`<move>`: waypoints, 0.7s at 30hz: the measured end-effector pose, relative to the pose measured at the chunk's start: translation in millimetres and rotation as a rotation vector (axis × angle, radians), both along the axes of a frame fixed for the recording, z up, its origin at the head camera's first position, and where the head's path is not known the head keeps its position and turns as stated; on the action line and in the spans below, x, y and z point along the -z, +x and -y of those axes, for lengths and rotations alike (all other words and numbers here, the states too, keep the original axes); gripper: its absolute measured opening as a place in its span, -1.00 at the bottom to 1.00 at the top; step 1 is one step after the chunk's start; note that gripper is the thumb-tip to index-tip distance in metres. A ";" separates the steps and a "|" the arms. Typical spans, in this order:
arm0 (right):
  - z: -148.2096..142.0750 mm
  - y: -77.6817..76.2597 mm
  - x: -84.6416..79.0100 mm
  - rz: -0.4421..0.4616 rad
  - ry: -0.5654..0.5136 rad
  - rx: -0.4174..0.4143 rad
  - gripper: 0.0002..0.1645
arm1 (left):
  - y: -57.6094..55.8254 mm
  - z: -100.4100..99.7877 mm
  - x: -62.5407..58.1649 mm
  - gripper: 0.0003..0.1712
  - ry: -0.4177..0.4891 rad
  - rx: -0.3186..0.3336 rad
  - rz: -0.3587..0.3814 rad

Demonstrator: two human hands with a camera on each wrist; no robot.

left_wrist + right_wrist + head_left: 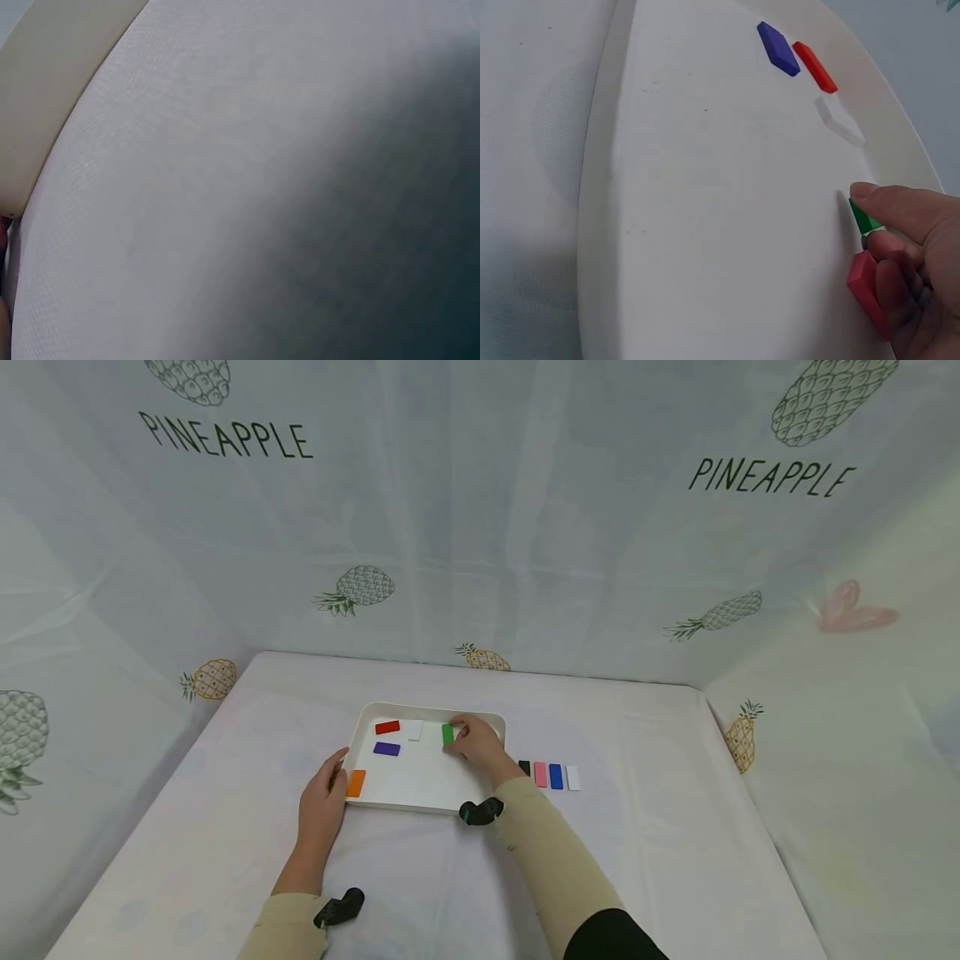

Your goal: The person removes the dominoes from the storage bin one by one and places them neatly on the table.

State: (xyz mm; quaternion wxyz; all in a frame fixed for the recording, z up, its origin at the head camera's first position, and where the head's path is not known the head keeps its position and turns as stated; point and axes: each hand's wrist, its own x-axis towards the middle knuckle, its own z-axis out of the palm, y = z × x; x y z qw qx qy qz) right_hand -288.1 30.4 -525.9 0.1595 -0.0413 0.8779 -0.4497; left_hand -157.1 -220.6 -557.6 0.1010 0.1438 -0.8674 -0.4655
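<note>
A shallow white tray [416,787] lies on the table. My right hand [478,747] reaches over its right part and pinches a small green block [447,734] between thumb and fingers. Close under those fingers, in the right wrist view, lies a pinkish-red block [866,289]; the hand hides it in the head view. At the tray's left side my left hand [320,808] rests against the outer wall with its fingers extended. Inside the tray lie a red block [387,727], a white block [412,730], a purple block [386,749] and, near the left hand, an orange block [356,783].
Right of the tray stands a row of blocks: a black block [524,767] partly behind the wrist, a pink block [540,774], a blue block [556,777] and a white one. A white cloth [660,827] covers the table. Pineapple-print curtains [480,527] hang around it.
</note>
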 end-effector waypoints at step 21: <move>4.1 1.8 1.6 -0.056 0.102 0.029 -0.42 | -1.4 1.6 5.2 -0.50 -0.008 -0.006 -0.026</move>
